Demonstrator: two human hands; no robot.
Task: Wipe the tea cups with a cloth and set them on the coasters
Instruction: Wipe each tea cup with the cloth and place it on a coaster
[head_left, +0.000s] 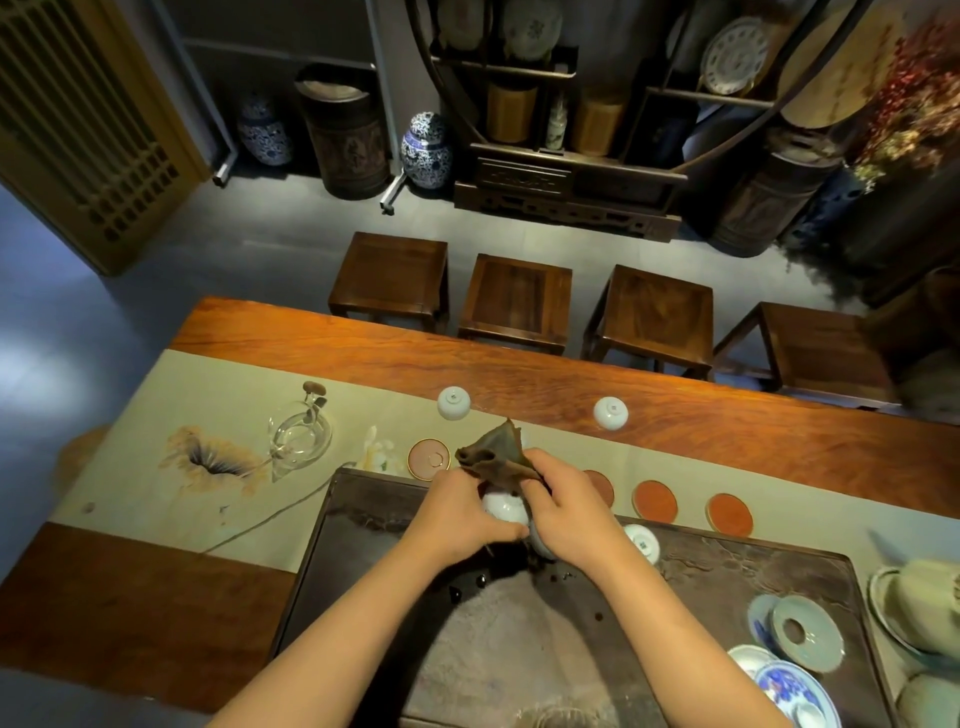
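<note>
My left hand (457, 512) grips a white tea cup (503, 508) above the dark tea tray (332, 540). My right hand (563, 506) presses a brown cloth (493, 452) onto that cup; the cloth bunches up above both hands. Two white cups stand upside down on the table, one at the left (453, 402) and one at the right (611, 413). Another cup (643, 543) sits on the tray just right of my right hand. A pinkish coaster (428, 458) lies left of the hands, and red coasters (654, 500) (729, 512) lie to the right, one (601, 486) partly hidden.
A glass pitcher (300, 436) stands on the runner at the left. Saucers and blue-patterned dishes (805, 631) crowd the tray's right end, with pale vessels (919, 613) beyond. A grey towel (498, 654) lies on the tray near me. Several wooden stools (517, 301) line the far side.
</note>
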